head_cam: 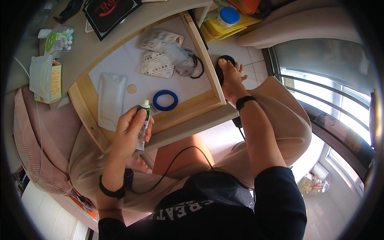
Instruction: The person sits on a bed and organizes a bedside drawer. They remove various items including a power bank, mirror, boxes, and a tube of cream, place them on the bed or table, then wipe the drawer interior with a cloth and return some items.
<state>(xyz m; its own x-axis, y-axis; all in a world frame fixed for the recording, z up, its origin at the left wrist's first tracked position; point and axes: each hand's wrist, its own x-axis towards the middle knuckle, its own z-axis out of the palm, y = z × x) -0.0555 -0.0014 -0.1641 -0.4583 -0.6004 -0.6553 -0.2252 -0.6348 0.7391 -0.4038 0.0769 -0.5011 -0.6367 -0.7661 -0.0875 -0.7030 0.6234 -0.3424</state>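
My left hand (pixel 130 127) grips a small white and green squeeze tube (pixel 145 120), its pale nozzle end pointing up and away from me. Beneath and beyond it is a pulled-out wooden drawer (pixel 192 105). Inside the drawer, a blue ring (pixel 155 100) and a coin (pixel 131 89) lie near the tube, with a long white pouch (pixel 111 99) to the left. Farther in are blister packs (pixel 157 64), a clear plastic bag (pixel 180 58) and a dark beaded bracelet (pixel 201 70). My right hand (pixel 232 76) is outside the drawer's right side, fingers apart, above a dark oval object (pixel 220 72) it partly hides.
The desk (pixel 75 64) holds a black printed card (pixel 111 15), a clear box of pastel balls (pixel 64 40) and a carton (pixel 56 79) with a white mask (pixel 41 76). A blue-lidded jar (pixel 229 16) sits on a yellow container (pixel 216 31). A black cable (pixel 180 156) crosses my lap.
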